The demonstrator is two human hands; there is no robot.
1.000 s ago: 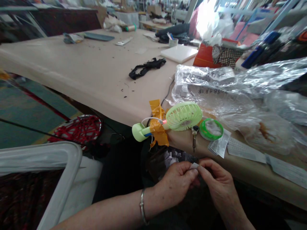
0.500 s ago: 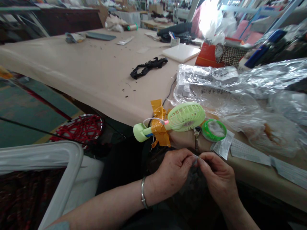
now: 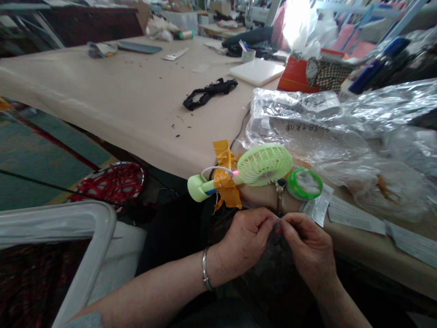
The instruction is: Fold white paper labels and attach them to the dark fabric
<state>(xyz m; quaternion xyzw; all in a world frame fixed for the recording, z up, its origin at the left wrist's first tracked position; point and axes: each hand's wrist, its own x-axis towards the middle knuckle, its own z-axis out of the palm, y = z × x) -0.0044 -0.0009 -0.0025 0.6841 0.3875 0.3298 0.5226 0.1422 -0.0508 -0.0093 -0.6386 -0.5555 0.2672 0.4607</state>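
My left hand [image 3: 244, 241], with a silver bangle [image 3: 205, 269] on its wrist, is closed in a pinch at the table's near edge. Facing it, my right hand [image 3: 309, 250] pinches at the same spot, the fingertips of both nearly touching. Between them is something small and pale, too little to make out. Just beyond my hands, a green handheld fan [image 3: 264, 165] is fixed to the edge with orange tape [image 3: 227, 182]. To its right are a small metal fitting with a black knob [image 3: 280, 186] and a round green tub [image 3: 305, 184] with white fluffy stuff inside.
Clear plastic bags [image 3: 307, 123] and printed paper strips [image 3: 357, 214] cover the table's right side. A twisted black cloth strip [image 3: 210, 94] lies farther back. At lower left stand a white bin [image 3: 109, 228] and a basket of red strips [image 3: 112, 182].
My hands stay pinched together, with only a slight shift of the fingertips. The whole view has moved a little.
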